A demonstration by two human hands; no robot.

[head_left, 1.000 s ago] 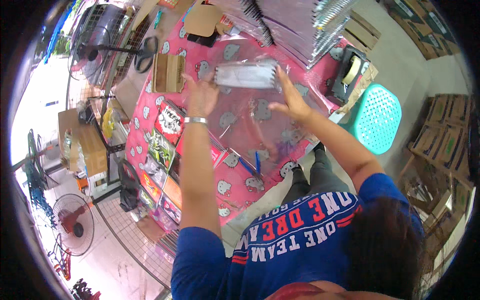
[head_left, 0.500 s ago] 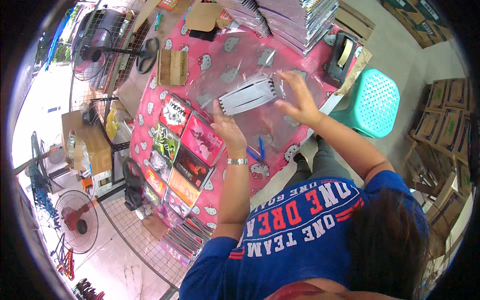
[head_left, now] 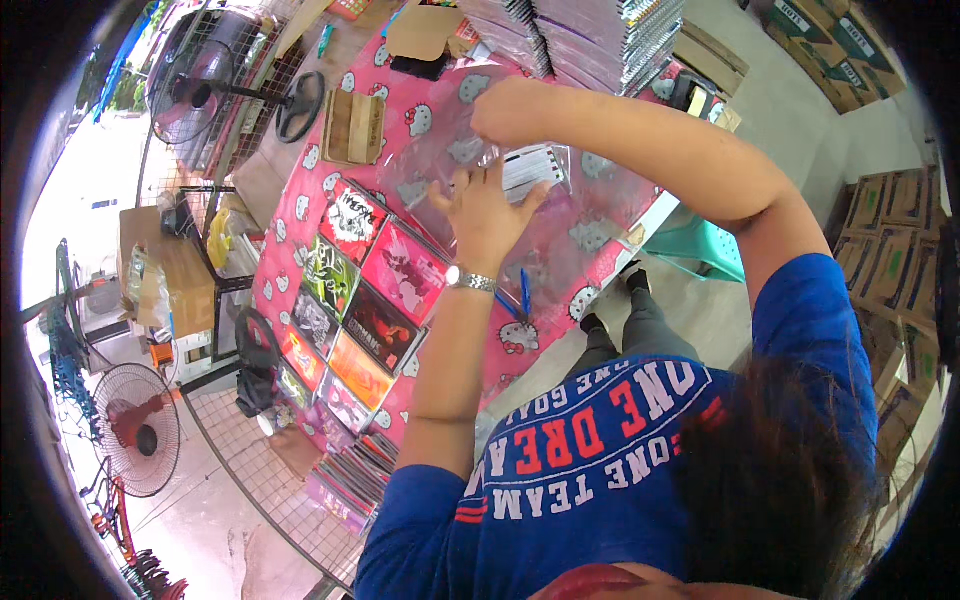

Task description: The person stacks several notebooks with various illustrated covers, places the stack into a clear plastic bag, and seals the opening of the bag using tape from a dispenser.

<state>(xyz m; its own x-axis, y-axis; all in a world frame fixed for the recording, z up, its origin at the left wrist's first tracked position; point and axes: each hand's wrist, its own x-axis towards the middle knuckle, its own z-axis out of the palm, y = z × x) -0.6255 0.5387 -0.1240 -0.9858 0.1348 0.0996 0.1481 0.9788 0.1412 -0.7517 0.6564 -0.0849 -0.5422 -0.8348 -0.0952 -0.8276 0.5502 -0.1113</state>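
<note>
A white pad with a black coil binding (head_left: 530, 172) lies on the pink patterned table, under or within clear plastic film (head_left: 595, 195). My left hand (head_left: 490, 212) rests at the pad's near left side, fingers spread and thumb against its near edge. Across the pad reaches my right arm. Its hand (head_left: 512, 112) is closed just beyond the pad, seemingly on the film, though the fingertips are hidden. Blue-handled snips (head_left: 520, 295) lie near the table's front edge.
Stacks of coil-bound notebooks (head_left: 600, 45) stand at the back. Rows of colourful notebooks (head_left: 375, 310) lie to the left, beside a wooden block (head_left: 354, 128). A dark tape dispenser (head_left: 692, 98) sits at the right edge, near a green stool (head_left: 715, 250). Fans (head_left: 135, 430) stand at far left.
My right hand has swung left across the pad and closed. My left hand has moved right and forward, onto the pad's side. The pad is now partly covered by my hands.
</note>
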